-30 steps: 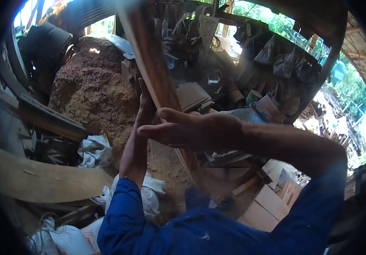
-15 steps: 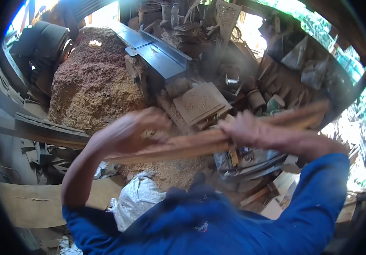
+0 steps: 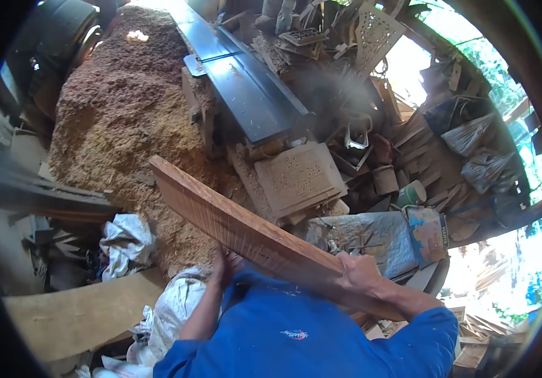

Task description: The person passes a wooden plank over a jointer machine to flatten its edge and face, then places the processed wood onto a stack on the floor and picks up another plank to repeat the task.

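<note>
A long reddish-brown wooden board slants across in front of my chest, its narrow edge turned upward. The far-left end points toward the sawdust, while the other end reaches past my right forearm. My right hand grips the board near its right part, fingers over the upper edge. Lower down, my left hand holds the board's lower edge near the middle; its fingers are partly hidden. Beyond the board is a long machine bed of smooth dark metal with a raised fence along its right side.
A tall sawdust heap rises left of the machine. Past the board lies a carved wooden panel. White sacks sit by my left arm, beside a curved tan sheet. Wood scraps and a printed carton crowd the right.
The board has swung from nearly level to a steep slant, its left end now farther away. My left hand has come down from above it to its lower edge. The view has shifted.
</note>
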The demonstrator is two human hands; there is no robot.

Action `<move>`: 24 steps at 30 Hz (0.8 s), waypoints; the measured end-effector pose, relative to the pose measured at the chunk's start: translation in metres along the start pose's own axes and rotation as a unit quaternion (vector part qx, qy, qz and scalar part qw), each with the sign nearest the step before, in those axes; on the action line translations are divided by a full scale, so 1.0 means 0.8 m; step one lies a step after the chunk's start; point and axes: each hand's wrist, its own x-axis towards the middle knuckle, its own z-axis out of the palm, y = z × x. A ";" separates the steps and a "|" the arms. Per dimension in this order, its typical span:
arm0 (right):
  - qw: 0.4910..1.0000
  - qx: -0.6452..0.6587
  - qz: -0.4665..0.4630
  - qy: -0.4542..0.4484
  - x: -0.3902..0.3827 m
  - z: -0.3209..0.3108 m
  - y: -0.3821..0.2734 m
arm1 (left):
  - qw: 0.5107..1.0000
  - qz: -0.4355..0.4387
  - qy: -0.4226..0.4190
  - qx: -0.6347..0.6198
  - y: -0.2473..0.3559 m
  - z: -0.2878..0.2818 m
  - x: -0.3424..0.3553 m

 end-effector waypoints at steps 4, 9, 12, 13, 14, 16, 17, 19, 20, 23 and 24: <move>0.994 0.016 0.042 0.095 0.059 -0.067 -0.009 | 0.990 0.116 -0.068 0.028 0.081 0.125 0.107; 0.978 -0.041 0.100 0.176 0.160 -0.148 -0.019 | 0.988 0.069 -0.075 0.119 0.256 0.236 0.246; 0.955 -0.047 0.170 0.238 0.224 -0.181 -0.013 | 0.854 0.395 0.064 0.333 0.342 0.325 0.282; 0.957 -0.050 0.168 0.233 0.246 -0.188 -0.012 | 0.819 0.464 0.061 0.333 0.361 0.343 0.293; 0.951 -0.057 0.186 0.239 0.272 -0.192 -0.009 | 0.826 0.456 0.026 0.330 0.372 0.361 0.300; 0.939 -0.082 0.212 0.256 0.323 -0.197 0.003 | 0.833 0.449 -0.013 0.323 0.387 0.399 0.317; 0.939 -0.085 0.214 0.255 0.345 -0.198 0.012 | 0.846 0.439 -0.062 0.295 0.392 0.416 0.323; 0.937 -0.053 0.238 0.249 0.383 -0.200 0.028 | 0.859 0.426 -0.113 0.261 0.395 0.429 0.352; 0.938 -0.055 0.236 0.249 0.404 -0.204 0.033 | 0.861 0.421 -0.104 0.266 0.393 0.431 0.384; 0.937 -0.047 0.241 0.247 0.444 -0.198 0.046 | 0.850 0.429 -0.075 0.298 0.376 0.420 0.452; 0.938 -0.054 0.239 0.245 0.453 -0.196 0.053 | 0.835 0.444 -0.060 0.319 0.372 0.419 0.470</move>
